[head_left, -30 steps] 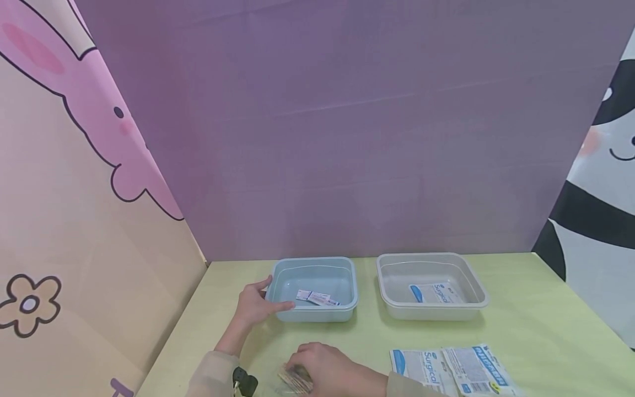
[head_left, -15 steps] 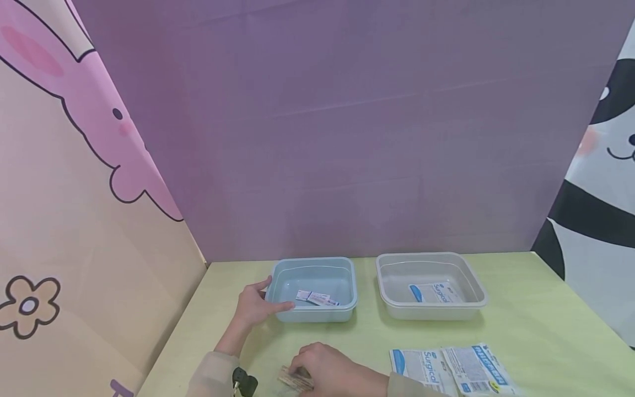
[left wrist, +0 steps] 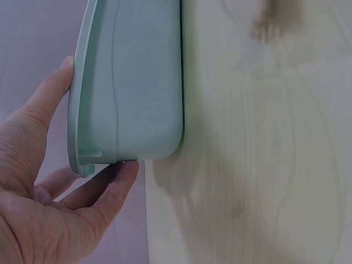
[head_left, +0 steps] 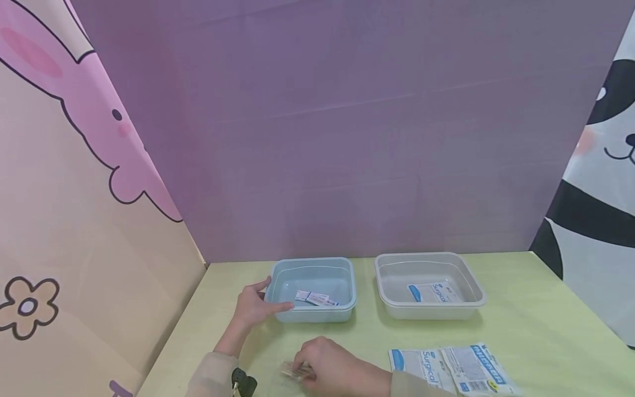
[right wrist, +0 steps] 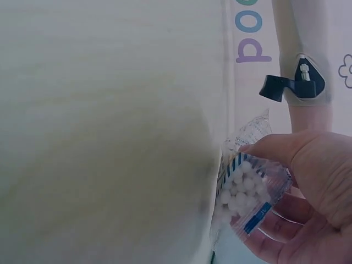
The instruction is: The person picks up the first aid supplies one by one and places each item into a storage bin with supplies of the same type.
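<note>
- Watching bottom centre, I see the right hand (head_left: 329,368) a touch higher in the frame than a second ago, with its swab packet (right wrist: 242,192) turned so less of it shows from the head camera.
- Right fingers are closed down to a pinch, thumb against the clear wrapper, others behind it. I read the hold as secure, though the packet is in neither tub.
- Lower right of the frame, two flat blue-and-white packets, a Surgical packet (head_left: 421,365) and a barcoded packet (head_left: 478,369), lie where they were.
- Centre left, the left hand (head_left: 255,304) hasn't shifted: fingers spread wide across a corner of the blue tub (head_left: 315,315), thumb at the near rim. I judge it is steadying the tub.
- Inside the blue tub lie small white sachets (head_left: 316,299); right of it, the whitish tub (head_left: 434,312) holds another Surgical pack (head_left: 436,293).
- Under everything I have a pale yellow-green desk (head_left: 555,325).
- Beyond its far edge a purple backdrop (head_left: 317,127) fills the upper frame, creased, with a pink cartoon animal (head_left: 99,110) at upper left and a black-and-white figure (head_left: 590,231) along the right edge.
</note>
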A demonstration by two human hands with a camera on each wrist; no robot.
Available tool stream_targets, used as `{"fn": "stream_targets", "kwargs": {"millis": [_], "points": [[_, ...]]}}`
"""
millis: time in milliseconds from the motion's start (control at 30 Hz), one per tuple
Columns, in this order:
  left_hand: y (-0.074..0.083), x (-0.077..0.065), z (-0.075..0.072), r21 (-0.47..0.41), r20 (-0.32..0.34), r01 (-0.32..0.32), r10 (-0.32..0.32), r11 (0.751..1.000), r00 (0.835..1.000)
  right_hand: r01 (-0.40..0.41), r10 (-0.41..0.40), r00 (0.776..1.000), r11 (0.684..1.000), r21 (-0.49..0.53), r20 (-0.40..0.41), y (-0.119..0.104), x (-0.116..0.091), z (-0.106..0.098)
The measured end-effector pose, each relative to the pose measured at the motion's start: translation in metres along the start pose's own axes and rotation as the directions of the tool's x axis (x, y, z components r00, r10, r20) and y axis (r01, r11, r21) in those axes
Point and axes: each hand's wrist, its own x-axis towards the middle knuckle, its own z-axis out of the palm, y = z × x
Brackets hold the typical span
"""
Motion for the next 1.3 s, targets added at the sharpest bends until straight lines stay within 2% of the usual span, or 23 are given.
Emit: {"fn": "stream_targets", "kwargs": {"millis": [300, 533, 700, 900, 1300], "points": [[0.002, -0.001, 0.000, 0.016, -0.011, -0.001, 0.001, 1.000, 1.000, -0.062, 0.061, 0.998, 0.997, -0.044, -0.017, -0.001, -0.002, -0.022], [0.003, -0.001, -0.001, 0.022, -0.011, -0.008, 0.008, 1.000, 1.000, -0.071, 0.071, 0.996, 0.997, 0.012, -0.051, 0.005, -0.002, -0.038], [0.003, -0.001, 0.000, 0.015, -0.012, -0.013, 0.013, 1.000, 1.000, -0.038, 0.039, 0.996, 0.999, 0.011, -0.077, 0.004, -0.004, -0.054], [0.003, -0.002, 0.000, 0.007, -0.013, -0.016, 0.016, 1.000, 1.000, 0.022, -0.030, 0.989, 0.998, -0.058, -0.145, 0.006, -0.004, -0.065], [0.002, -0.001, 0.001, -0.002, -0.009, -0.022, 0.022, 1.000, 1.000, -0.014, -0.008, 0.982, 0.993, -0.118, -0.188, 0.014, 0.003, -0.082]]}}
